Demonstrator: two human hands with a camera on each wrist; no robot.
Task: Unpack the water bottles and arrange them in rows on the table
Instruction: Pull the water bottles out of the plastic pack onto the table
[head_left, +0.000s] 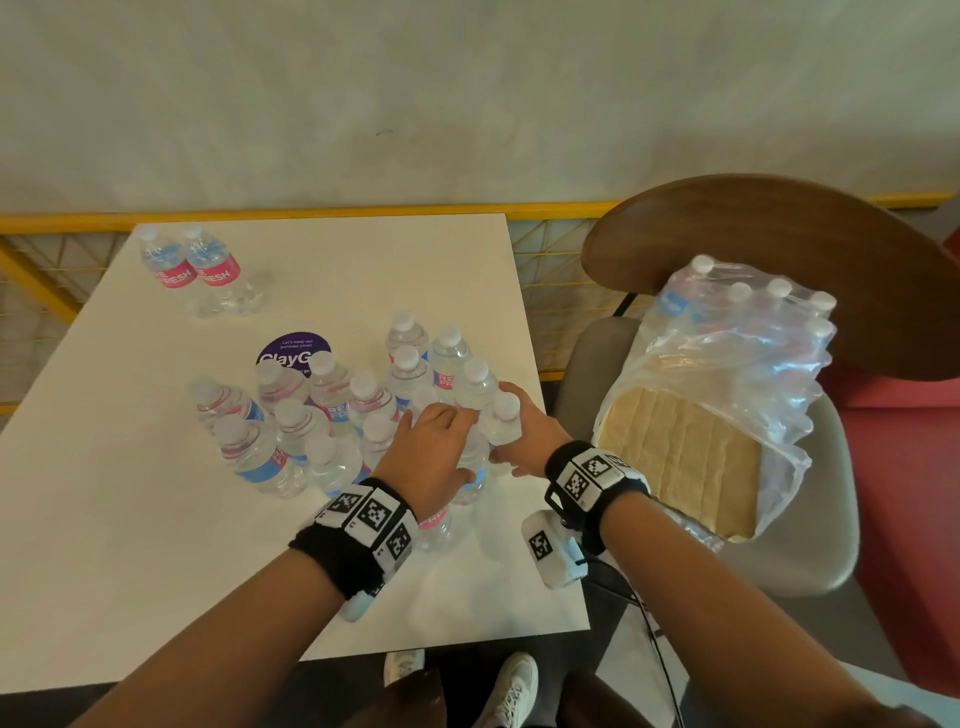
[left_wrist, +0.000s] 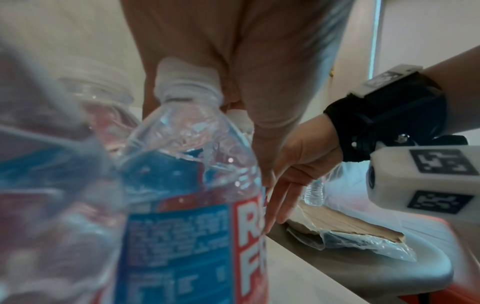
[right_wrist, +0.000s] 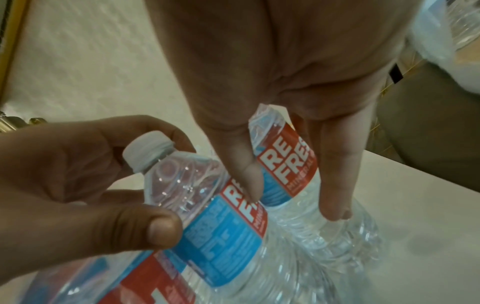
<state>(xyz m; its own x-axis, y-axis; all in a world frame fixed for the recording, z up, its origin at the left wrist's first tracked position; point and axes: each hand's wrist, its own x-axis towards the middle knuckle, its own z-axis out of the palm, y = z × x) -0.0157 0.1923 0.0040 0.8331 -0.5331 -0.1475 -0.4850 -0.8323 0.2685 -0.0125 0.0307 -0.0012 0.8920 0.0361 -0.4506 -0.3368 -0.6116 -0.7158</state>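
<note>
Several clear water bottles with white caps and red-and-blue labels stand clustered (head_left: 332, 410) on the white table (head_left: 156, 545). My left hand (head_left: 434, 441) reaches down over one bottle (head_left: 472, 467) at the cluster's near right. It grips that bottle's neck (right_wrist: 148, 152) just under the cap (left_wrist: 187, 82). My right hand (head_left: 519, 431) holds the neighbouring bottle (head_left: 503, 415) near the table's right edge. In the right wrist view its thumb and fingers straddle that bottle's label (right_wrist: 288, 164). Both bottles look tilted there, with their bases on the table.
Two more bottles (head_left: 192, 270) stand apart at the far left corner. A purple round sticker (head_left: 291, 345) lies behind the cluster. To the right, a chair (head_left: 800, 545) carries a torn plastic pack (head_left: 737, 353) with several bottles and a cardboard tray (head_left: 685, 457). A yellow railing (head_left: 311, 212) runs behind.
</note>
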